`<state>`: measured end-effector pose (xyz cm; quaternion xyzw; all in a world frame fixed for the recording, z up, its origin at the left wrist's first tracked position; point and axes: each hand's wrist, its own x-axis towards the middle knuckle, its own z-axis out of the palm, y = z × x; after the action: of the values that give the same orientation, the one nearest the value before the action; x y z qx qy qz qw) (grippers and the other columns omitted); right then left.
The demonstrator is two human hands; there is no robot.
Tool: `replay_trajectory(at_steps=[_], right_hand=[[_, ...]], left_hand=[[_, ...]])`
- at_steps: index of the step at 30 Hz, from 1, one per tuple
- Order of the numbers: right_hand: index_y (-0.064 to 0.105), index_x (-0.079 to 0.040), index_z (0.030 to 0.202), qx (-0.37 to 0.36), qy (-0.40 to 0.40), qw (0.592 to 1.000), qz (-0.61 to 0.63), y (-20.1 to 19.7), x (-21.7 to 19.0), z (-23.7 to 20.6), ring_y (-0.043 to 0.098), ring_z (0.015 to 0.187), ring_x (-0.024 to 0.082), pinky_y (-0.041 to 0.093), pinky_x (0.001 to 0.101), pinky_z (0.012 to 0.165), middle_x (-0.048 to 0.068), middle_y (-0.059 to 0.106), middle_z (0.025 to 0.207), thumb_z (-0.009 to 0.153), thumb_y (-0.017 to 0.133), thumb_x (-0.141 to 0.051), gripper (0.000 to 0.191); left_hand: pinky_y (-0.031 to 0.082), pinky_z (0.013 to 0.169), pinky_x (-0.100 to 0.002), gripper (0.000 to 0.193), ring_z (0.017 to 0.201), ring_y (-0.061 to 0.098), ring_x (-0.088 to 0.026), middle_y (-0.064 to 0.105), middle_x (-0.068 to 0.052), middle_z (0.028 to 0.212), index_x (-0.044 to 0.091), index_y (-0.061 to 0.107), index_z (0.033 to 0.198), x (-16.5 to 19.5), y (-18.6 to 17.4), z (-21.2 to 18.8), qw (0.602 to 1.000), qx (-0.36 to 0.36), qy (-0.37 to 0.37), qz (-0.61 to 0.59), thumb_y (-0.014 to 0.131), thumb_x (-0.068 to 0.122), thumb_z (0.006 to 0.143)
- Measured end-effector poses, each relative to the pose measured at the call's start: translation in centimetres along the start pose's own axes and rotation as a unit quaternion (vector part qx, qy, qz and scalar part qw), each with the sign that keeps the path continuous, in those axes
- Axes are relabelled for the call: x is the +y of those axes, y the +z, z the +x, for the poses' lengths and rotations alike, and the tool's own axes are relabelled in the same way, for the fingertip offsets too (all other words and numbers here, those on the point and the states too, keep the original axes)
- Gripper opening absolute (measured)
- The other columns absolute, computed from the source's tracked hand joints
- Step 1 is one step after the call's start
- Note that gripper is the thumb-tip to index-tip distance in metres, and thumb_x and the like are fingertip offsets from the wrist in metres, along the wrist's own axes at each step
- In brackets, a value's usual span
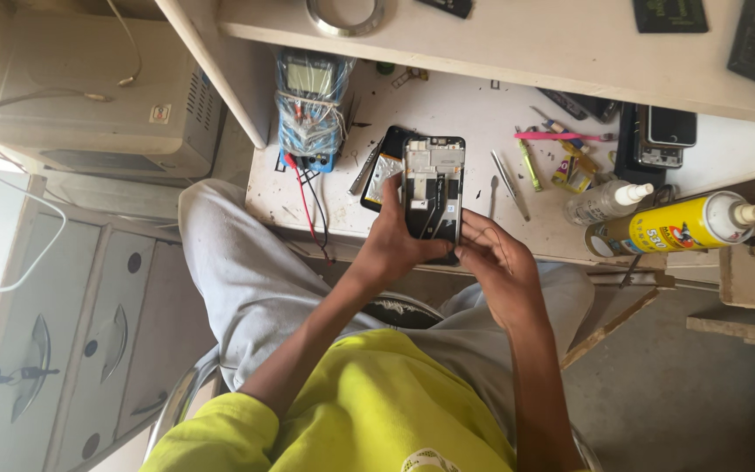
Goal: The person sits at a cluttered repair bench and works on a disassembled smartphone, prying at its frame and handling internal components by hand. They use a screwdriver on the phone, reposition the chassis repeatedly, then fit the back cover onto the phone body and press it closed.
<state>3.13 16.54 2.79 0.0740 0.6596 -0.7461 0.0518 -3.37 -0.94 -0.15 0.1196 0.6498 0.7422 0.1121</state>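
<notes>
Cluttered white workbench [517, 92] fills the upper frame. At centre, an opened phone [433, 188] is gripped by the left hand [395, 245]; the right hand [500, 262], fingers loosely curled, pinches its lower edge. Steady support is advised, tweezers [509, 183] kept near.

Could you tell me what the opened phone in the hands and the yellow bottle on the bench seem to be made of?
The opened phone, held by the left hand and right hand, looks like a black plastic frame around dull grey metal plates. The yellow bottle looks like glossy plastic with a white nozzle cap, judging by its sheen.
</notes>
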Motion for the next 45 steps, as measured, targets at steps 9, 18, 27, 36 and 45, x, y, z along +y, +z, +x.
replay_trajectory(at_steps=[9, 18, 27, 36, 45], right_hand=[[0.048, 0.006, 0.145, 0.046, 0.015, 0.983, 0.178, -2.2, 4.7, 5.5, 0.062, 0.115, 0.017, 0.05, 0.0294, 0.095, 0.016, 0.062, 0.138, 0.093, 0.054, 0.01, 0.053], [0.041, 0.005, 0.152, -0.015, 0.015, 0.988, 0.151, -1.3, 4.2, 6.2, 0.059, 0.124, 0.016, 0.049, 0.0281, 0.098, 0.016, 0.056, 0.146, 0.094, 0.051, 0.012, 0.059], [0.046, 0.005, 0.147, 0.047, 0.014, 0.99, 0.132, 1.2, 3.8, 5.7, 0.063, 0.121, 0.017, 0.055, 0.0291, 0.1, 0.014, 0.06, 0.142, 0.099, 0.048, 0.008, 0.048], [0.05, 0.003, 0.146, 0.047, -0.027, 0.997, 0.056, 1.9, 5.4, 5.8, 0.065, 0.112, 0.015, 0.057, 0.0311, 0.095, 0.014, 0.064, 0.134, 0.096, 0.048, 0.009, 0.05], [0.051, -0.002, 0.148, 0.066, -0.009, 0.993, 0.094, 0.2, 8.2, 6.7, 0.065, 0.113, 0.014, 0.055, 0.0306, 0.097, 0.009, 0.065, 0.132, 0.098, 0.05, 0.003, 0.05]], left_hand=[[0.059, 0.063, -0.03, 0.102, 0.092, 0.067, -0.015, 0.069, -0.009, 0.115, 0.01, 0.025, 0.158, -1.6, -0.3, 4.7, 0.996, -0.058, -0.036, 0.055, 0.085, 0.004, 0.077], [0.05, 0.044, -0.024, 0.088, 0.056, 0.058, -0.009, 0.064, -0.004, 0.088, 0.016, 0.027, 0.148, 0.1, 0.3, 4.9, 0.985, -0.025, -0.16, -0.064, 0.078, -0.002, 0.079], [0.048, 0.039, -0.026, 0.063, 0.052, 0.058, -0.011, 0.062, -0.007, 0.08, 0.009, 0.037, 0.119, -0.3, 0.7, 4.3, 0.992, 0.004, -0.117, -0.054, 0.081, -0.001, 0.075], [0.058, 0.043, -0.031, 0.055, 0.059, 0.069, -0.016, 0.07, -0.011, 0.084, 0.002, 0.048, 0.115, -1.5, 0.6, 3.6, 0.99, 0.011, -0.114, 0.078, 0.084, 0.011, 0.075], [0.06, 0.051, -0.036, 0.06, 0.058, 0.075, -0.023, 0.073, -0.015, 0.076, -0.004, 0.048, 0.114, -4.6, 0.9, 4.7, 0.981, 0.021, -0.122, 0.147, 0.084, 0.016, 0.072]])
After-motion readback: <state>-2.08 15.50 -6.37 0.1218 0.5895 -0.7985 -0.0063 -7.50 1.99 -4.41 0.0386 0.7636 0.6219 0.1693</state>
